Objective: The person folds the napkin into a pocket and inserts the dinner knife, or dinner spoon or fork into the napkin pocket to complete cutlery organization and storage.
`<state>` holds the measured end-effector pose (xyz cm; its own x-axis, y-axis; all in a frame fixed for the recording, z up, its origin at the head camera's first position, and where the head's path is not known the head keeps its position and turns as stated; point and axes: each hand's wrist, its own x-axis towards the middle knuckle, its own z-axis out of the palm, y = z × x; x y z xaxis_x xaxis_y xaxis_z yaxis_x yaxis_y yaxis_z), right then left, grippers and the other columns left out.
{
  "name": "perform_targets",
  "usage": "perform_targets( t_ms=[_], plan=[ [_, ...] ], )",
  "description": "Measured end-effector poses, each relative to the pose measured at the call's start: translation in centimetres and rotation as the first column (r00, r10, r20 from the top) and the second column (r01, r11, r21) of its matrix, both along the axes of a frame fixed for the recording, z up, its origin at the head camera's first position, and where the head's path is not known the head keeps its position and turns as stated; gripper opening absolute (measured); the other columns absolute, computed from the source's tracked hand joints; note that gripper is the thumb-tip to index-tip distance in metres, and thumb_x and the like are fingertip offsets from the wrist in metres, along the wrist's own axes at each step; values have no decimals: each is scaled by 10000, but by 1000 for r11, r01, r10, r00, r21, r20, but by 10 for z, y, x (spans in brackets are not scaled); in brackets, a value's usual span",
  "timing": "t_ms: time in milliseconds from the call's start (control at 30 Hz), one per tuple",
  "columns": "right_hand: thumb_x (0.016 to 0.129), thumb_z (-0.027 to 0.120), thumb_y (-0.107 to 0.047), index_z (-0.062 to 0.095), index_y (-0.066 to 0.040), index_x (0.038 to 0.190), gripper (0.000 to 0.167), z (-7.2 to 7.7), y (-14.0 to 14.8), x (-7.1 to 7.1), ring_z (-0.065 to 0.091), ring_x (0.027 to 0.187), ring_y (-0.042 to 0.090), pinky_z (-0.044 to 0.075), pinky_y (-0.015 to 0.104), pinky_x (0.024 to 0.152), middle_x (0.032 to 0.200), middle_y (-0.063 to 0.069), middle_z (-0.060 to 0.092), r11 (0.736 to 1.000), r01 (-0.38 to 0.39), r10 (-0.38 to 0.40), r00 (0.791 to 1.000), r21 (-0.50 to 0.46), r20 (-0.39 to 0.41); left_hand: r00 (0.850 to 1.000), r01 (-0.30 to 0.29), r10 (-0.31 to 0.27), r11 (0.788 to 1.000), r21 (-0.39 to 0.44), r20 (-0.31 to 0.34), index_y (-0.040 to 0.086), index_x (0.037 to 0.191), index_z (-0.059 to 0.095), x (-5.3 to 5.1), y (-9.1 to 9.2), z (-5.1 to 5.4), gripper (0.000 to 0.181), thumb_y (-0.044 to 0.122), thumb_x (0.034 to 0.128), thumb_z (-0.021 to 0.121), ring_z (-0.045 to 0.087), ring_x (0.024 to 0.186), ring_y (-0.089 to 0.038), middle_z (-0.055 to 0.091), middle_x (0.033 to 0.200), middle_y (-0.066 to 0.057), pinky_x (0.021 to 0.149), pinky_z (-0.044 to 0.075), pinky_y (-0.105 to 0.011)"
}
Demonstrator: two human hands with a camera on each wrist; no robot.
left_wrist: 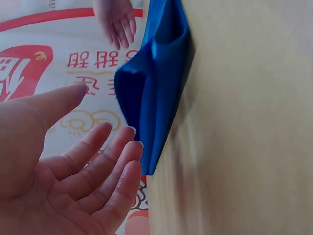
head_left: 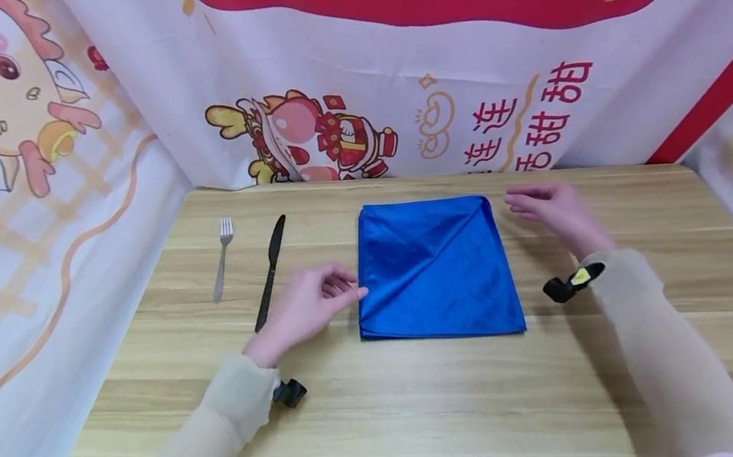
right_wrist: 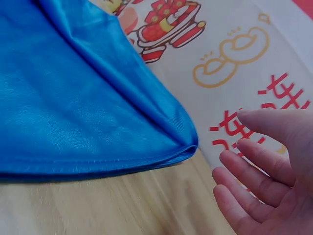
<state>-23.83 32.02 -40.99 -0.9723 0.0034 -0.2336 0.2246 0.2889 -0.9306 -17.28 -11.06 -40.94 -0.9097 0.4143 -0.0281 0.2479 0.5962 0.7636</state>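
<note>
A blue cloth [head_left: 435, 273], folded into a layered square with a diagonal crease across its top, lies on the wooden table. My left hand [head_left: 316, 297] is at its left edge, fingers loosely bent and thumb apart from them; in the left wrist view that hand [left_wrist: 93, 166] holds nothing beside the cloth's folded layers [left_wrist: 156, 93]. Off the cloth's far right corner is my right hand [head_left: 555, 211]. The right wrist view shows a gap between the relaxed right fingers [right_wrist: 249, 188] and the cloth's corner [right_wrist: 181, 142].
On the left of the table [head_left: 392, 426] lie a metal fork [head_left: 224, 259] and a black knife [head_left: 272, 268], the knife close to my left hand. A printed cloth backdrop [head_left: 158, 70] rises along the table's back edge, with more printed cloth on both sides.
</note>
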Motion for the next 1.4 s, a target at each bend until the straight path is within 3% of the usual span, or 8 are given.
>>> perform_targets(
  t_ms=[167, 367, 500, 700, 967, 1200, 1400],
  plan=[
    [993, 681, -359, 550, -26, 1433, 567, -7, -10, -15, 569, 1269, 313, 452, 397, 1056, 1411, 177, 557, 1000, -2, 2, 1000, 9, -5, 1000, 26, -26, 1000, -12, 8, 91, 1018, 716, 11, -1, -5, 304, 345, 887, 820, 639, 806, -142, 683, 897, 43, 740, 553, -311],
    [1007, 661, -360, 582, -46, 1399, 509, -16, -17, -31, 592, 1205, 291, 467, 397, 1042, 1359, 157, 587, 998, 35, -36, 999, 48, 9, 999, 50, -49, 998, -29, 13, 154, 894, 701, 16, -2, -10, 207, 295, 862, 849, 620, 761, -137, 666, 844, 67, 706, 543, -303],
    [1027, 629, -356, 626, -50, 1368, 459, -25, -20, -39, 612, 1119, 304, 506, 406, 970, 1306, 174, 620, 991, 24, -24, 1000, 129, -4, 996, 89, -88, 996, -29, 8, 170, 841, 719, 17, -3, -14, 146, 244, 873, 840, 614, 728, -118, 665, 803, 84, 678, 536, -292],
    [1047, 591, -354, 666, -38, 1325, 427, -33, -21, -46, 576, 1040, 292, 525, 327, 815, 1241, 184, 640, 963, -25, 41, 998, 269, -54, 992, 128, -127, 991, -31, 10, 170, 811, 738, 18, -4, -15, 120, 200, 876, 835, 615, 701, -101, 670, 766, 105, 657, 533, -284],
    [1084, 517, -284, 644, 13, 1297, 387, -31, -25, -50, 516, 1008, 311, 439, 390, 833, 1179, 199, 600, 934, -69, 85, 996, 352, -31, 987, 159, -158, 986, -57, 27, 181, 824, 756, 19, -6, -19, 98, 171, 862, 846, 640, 705, -83, 677, 758, 126, 667, 550, -283],
    [1096, 476, -274, 605, 53, 1303, 408, -24, -19, -52, 486, 1032, 342, 411, 424, 874, 1182, 217, 569, 907, -184, 175, 983, 378, 59, 981, 192, -191, 978, -81, 19, 157, 817, 752, 21, -5, -19, 110, 154, 846, 858, 625, 690, -65, 669, 760, 108, 659, 546, -264],
    [1102, 447, -295, 611, 58, 1241, 413, -15, -21, -50, 464, 1039, 360, 397, 477, 900, 1147, 217, 546, 877, -238, 218, 971, 416, 95, 981, 192, -190, 977, -97, 32, 163, 803, 746, 22, -4, -18, 119, 157, 848, 857, 620, 679, -71, 662, 743, 111, 655, 540, -269]
  ],
)
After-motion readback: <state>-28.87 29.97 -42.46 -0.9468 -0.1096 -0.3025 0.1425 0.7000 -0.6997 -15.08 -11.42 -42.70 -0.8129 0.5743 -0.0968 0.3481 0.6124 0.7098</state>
